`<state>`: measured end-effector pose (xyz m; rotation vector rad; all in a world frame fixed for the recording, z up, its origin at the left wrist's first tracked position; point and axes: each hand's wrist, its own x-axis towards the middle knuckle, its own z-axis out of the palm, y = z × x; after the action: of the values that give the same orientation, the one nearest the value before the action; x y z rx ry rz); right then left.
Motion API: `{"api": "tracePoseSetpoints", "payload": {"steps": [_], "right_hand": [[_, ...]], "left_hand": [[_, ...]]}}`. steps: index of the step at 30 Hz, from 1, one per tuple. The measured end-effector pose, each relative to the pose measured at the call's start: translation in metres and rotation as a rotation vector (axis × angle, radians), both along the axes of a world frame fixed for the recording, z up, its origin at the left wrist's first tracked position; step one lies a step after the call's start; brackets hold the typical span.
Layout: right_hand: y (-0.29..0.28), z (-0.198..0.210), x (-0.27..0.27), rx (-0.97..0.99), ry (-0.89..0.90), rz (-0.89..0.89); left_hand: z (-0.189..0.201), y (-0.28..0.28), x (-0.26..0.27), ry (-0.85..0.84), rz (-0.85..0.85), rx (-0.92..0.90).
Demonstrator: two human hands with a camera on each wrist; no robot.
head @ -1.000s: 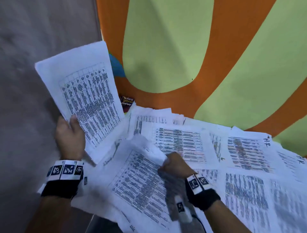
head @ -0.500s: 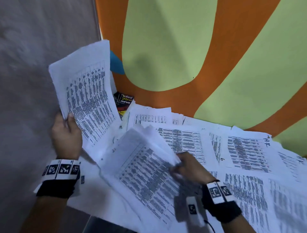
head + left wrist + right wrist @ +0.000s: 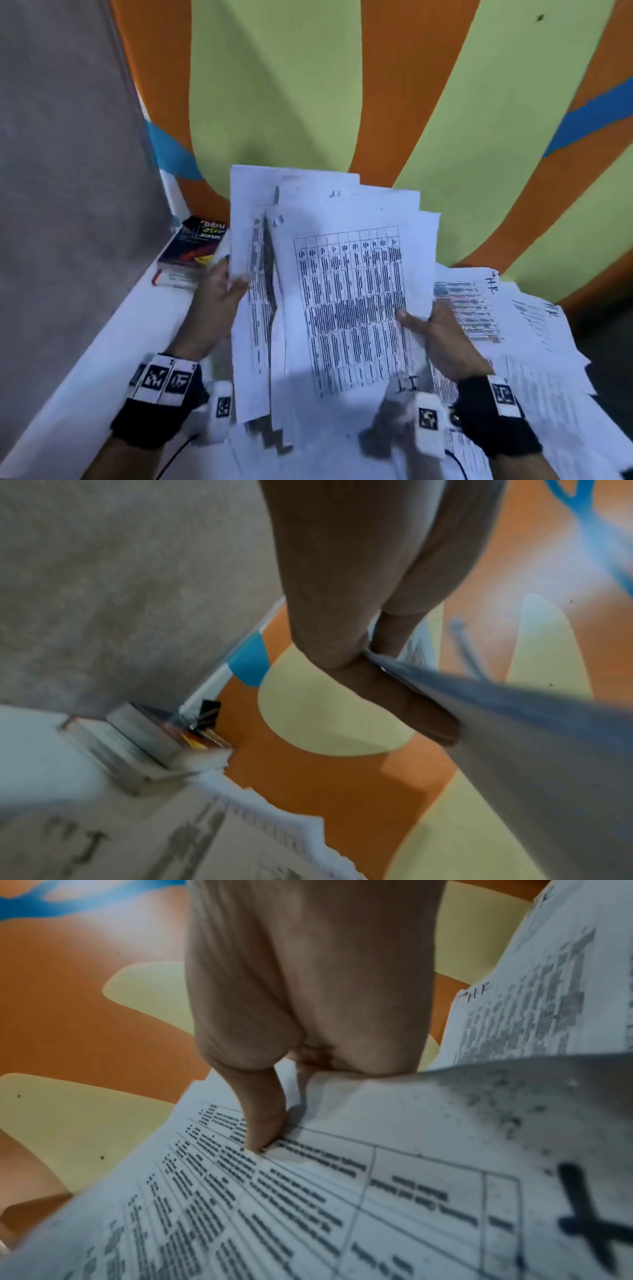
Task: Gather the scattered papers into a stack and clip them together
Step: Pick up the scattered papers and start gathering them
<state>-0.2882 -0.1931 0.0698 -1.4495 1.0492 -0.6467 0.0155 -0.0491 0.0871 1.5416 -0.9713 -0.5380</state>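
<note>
I hold a loose bundle of printed sheets (image 3: 346, 291) upright above the table, its edges uneven and fanned. My left hand (image 3: 219, 301) grips the bundle's left edge, thumb on the front; in the left wrist view the fingers (image 3: 394, 696) curl round the paper edge (image 3: 531, 737). My right hand (image 3: 435, 329) pinches the right edge, with the thumb (image 3: 263, 1123) pressed on the top sheet (image 3: 308, 1204) in the right wrist view. More scattered papers (image 3: 507, 308) lie on the table to the right. A black binder clip (image 3: 207, 715) sits beyond the book.
A thick book (image 3: 191, 253) lies at the table's far left corner against the wall. The white table (image 3: 102, 359) has a bare strip on the left. An orange, green and blue painted wall (image 3: 308, 85) stands close behind. A grey floor (image 3: 51, 171) lies left.
Both hands came together at the centre. The sheet my right hand lifted off the table has joined the left hand's sheets, and both hands now hold one upright bundle.
</note>
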Motion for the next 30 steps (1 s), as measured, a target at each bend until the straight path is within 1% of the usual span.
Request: {"api": "tracePoseSetpoints", "payload": {"steps": [3,5,7,9,10,12,13,15,17,20,22,24,26,28,30], "right_hand": [[0.004,-0.004,0.004,0.078,-0.041,-0.041],[0.006,-0.005,0.008,0.113,-0.072,-0.071],[0.006,-0.008,0.009,0.144,-0.12,-0.124],[0.009,-0.008,0.011,0.109,-0.121,-0.151],[0.011,-0.008,0.013,0.052,-0.1,-0.158],[0.014,-0.006,0.016,-0.066,-0.076,-0.202],[0.015,-0.001,0.015,-0.123,-0.086,-0.232],[0.017,0.004,0.016,-0.213,-0.116,-0.265],[0.017,0.01,0.015,-0.281,-0.166,-0.287],[0.018,0.014,0.008,-0.301,-0.25,-0.302],[0.017,0.012,0.004,-0.292,-0.231,-0.273],[0.019,0.01,0.003,-0.305,-0.176,-0.243],[0.023,0.014,0.009,-0.351,-0.127,-0.238],[0.028,0.021,0.015,-0.412,-0.125,-0.275],[0.031,0.034,0.018,-0.471,-0.161,-0.317]], "left_hand": [[0.0,-0.012,-0.021,0.175,-0.185,0.006],[0.0,-0.017,-0.032,0.208,-0.243,0.009],[0.001,-0.021,-0.04,0.212,-0.254,0.023],[-0.001,-0.024,-0.052,0.145,-0.282,0.072],[0.0,-0.024,-0.059,0.07,-0.295,0.075],[0.004,-0.023,-0.07,-0.077,-0.327,0.027],[0.008,-0.025,-0.076,-0.102,-0.33,-0.001],[0.011,-0.027,-0.079,-0.111,-0.298,-0.016],[0.013,-0.03,-0.081,-0.132,-0.223,-0.033],[0.009,-0.037,-0.084,-0.143,-0.08,-0.112],[0.003,-0.04,-0.083,-0.145,-0.024,-0.122],[-0.002,-0.042,-0.085,-0.183,0.016,-0.125],[-0.002,-0.042,-0.091,-0.206,0.067,-0.187],[0.008,-0.043,-0.098,-0.209,0.098,-0.27],[0.021,-0.043,-0.102,-0.19,0.112,-0.341]]}}
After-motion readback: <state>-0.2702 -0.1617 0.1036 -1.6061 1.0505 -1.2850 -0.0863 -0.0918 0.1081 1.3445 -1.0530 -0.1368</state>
